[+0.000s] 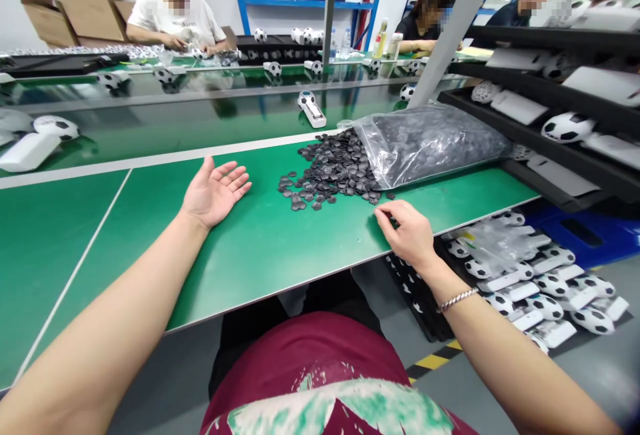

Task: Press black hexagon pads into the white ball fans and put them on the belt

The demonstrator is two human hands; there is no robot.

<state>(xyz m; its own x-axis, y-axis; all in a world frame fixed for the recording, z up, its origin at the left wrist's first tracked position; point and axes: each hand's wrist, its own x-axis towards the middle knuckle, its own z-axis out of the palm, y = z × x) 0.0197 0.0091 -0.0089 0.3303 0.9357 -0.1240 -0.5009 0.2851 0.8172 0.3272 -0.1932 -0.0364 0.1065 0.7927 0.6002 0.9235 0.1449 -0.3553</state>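
My left hand (216, 189) rests palm up over the green table (260, 248), its fingers spread and nothing in it. On the right, my right hand (407, 231) is curled, thumb and forefinger tips together close to the tabletop; whatever they pinch, if anything, is too small to make out. Between and beyond the hands lies a heap of small flat black pieces (340, 168), some scattered toward the left. They spill from the mouth of a clear plastic bag (440, 145) that lies on its side, still full of dark pieces.
Past the table runs a green conveyor (200, 115) carrying white soccer-ball-topped devices (313, 109). A rack of black trays (565, 121) stands at right. Below it, more ball devices (550, 288) lie in trays. A co-worker in white (175, 18) and others sit across.
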